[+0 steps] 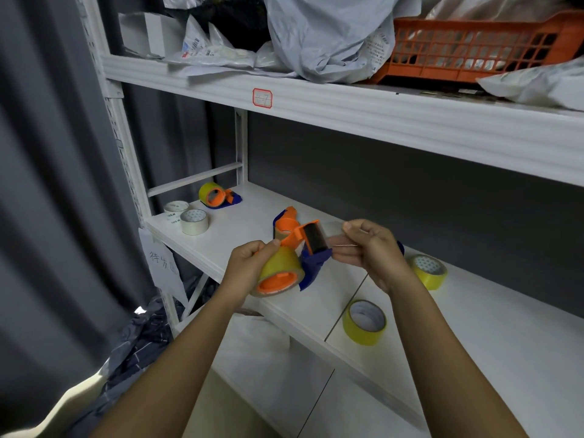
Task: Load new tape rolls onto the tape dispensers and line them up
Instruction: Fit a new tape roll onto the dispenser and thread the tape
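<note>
Head view looks down across a white shelving unit (316, 109), whose middle shelf (474, 311) serves as the work surface, presumably because it lies within easy reach for both arms. On the upper shelf sit grey mailing bags (316, 33) and an orange crate (474, 49), storage that has no part in the job. Just above the middle shelf's front edge the person holds a tape dispenser (303, 248) in the air, probably so the tape can be drawn out freely. It has an orange hub, a blue base and a dark roller, and a yellowish roll (278, 267) is already seated on the hub. The left hand (249, 263) grips that roll from above, steadying the tool. The right hand (369, 248) pinches the clear tape end (331, 232) between thumb and fingers, just past the roller, which suggests threading is in hand. Behind the held tool stands a second dispenser (284, 222), partly hidden. Far back at the left a loaded dispenser (218, 194) rests by itself, seemingly the start of the line. Spare yellow rolls wait to the right, one standing near the front edge (363, 324) and one farther back (429, 270). Two white rolls (186, 216) lie at the shelf's left end, touching or nearly so.
</note>
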Tool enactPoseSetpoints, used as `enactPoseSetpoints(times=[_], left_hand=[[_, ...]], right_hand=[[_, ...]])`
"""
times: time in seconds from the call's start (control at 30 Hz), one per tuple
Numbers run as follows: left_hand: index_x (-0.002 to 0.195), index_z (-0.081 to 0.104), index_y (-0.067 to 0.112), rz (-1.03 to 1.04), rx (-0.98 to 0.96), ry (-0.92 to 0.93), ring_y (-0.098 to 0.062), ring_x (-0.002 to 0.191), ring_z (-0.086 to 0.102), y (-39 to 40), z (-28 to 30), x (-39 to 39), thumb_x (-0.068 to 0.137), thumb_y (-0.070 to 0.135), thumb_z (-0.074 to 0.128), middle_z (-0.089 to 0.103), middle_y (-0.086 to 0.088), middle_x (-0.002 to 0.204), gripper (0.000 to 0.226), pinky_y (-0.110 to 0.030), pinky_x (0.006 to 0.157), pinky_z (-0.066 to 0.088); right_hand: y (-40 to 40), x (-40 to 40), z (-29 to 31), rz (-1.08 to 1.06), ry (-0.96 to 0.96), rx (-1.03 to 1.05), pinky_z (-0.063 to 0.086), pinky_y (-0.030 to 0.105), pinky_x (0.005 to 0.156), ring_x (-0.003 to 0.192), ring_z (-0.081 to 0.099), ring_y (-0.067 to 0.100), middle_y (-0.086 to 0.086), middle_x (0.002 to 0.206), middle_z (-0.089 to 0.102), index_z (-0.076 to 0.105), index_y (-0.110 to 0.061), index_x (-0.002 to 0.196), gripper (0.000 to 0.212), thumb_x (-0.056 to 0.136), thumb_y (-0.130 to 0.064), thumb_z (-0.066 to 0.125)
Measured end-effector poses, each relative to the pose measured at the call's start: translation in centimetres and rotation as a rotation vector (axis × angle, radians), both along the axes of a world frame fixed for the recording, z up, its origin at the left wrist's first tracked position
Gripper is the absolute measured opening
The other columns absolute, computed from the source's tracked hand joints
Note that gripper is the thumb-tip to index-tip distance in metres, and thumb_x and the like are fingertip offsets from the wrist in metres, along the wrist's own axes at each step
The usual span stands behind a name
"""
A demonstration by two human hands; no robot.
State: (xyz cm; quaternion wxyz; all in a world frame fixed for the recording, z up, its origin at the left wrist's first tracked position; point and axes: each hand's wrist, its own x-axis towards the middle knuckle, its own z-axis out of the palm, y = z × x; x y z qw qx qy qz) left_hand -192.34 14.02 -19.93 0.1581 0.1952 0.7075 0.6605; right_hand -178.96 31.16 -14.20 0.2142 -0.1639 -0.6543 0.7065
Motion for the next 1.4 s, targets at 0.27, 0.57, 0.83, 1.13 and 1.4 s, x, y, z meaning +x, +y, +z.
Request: enactPoseSetpoints(times=[0.27, 0.57, 0.83, 1.13, 1.4], left_hand=[[0.085, 0.067, 0.023, -0.108, 0.147, -0.173, -0.026, 0.088, 0.063, 0.0, 0.1, 0.6, 0.083, 0.039, 0.064, 0.068, -0.005, 0.092, 0.017, -0.037, 0.075, 0.052], [0.092, 0.064, 0.026, -0.107, 0.137, -0.205, -0.026, 0.092, 0.064, -0.4, -0.4, 0.5, 0.086, 0.041, 0.060, 0.068, -0.004, 0.097, 0.017, -0.038, 0.077, 0.053], [0.069, 0.061, 0.022, -0.061, 0.104, -0.077, -0.024, 0.081, 0.060, -0.5, -0.5, -0.7, 0.084, 0.042, 0.062, 0.064, -0.003, 0.078, 0.025, -0.038, 0.072, 0.049], [0.072, 0.060, 0.019, -0.050, 0.089, -0.037, -0.024, 0.082, 0.059, -0.9, -0.3, -0.8, 0.085, 0.042, 0.061, 0.062, -0.006, 0.081, 0.026, -0.037, 0.071, 0.049], [0.074, 0.061, 0.020, -0.036, 0.077, -0.038, -0.025, 0.085, 0.059, -1.2, -0.5, -0.6, 0.086, 0.040, 0.060, 0.063, -0.004, 0.083, 0.024, -0.036, 0.071, 0.049]], right_hand=[[-2.5, -0.9, -4.2, 0.283, -0.087, -0.543, 0.044, 0.022, 0.055, 0.059, 0.056, 0.012, 0.002, 0.079, 0.066, 0.071, -0.020, 0.095, 0.034, 0.074, -0.046, 0.063], [-1.6, -0.8, -6.6, -0.166, -0.261, -0.189, 0.037, 0.019, 0.044, 0.065, 0.048, 0.014, 0.005, 0.092, 0.056, 0.066, -0.019, 0.098, 0.018, 0.093, -0.013, 0.049], [-3.2, 0.6, 1.4, -0.207, 0.022, 0.313, 0.047, 0.014, 0.051, 0.062, 0.062, 0.003, -0.006, 0.068, 0.070, 0.073, -0.024, 0.077, 0.016, 0.086, -0.033, 0.064], [-4.0, 0.1, 2.1, -0.092, -0.098, 0.164, 0.056, 0.020, 0.064, 0.079, 0.066, 0.014, 0.004, 0.086, 0.070, 0.071, -0.016, 0.084, 0.012, 0.089, -0.010, 0.061], [-3.8, -0.1, 2.5, -0.111, 0.005, 0.092, 0.055, 0.017, 0.060, 0.068, 0.066, 0.008, -0.002, 0.077, 0.072, 0.073, -0.017, 0.074, 0.020, 0.085, -0.004, 0.064]])
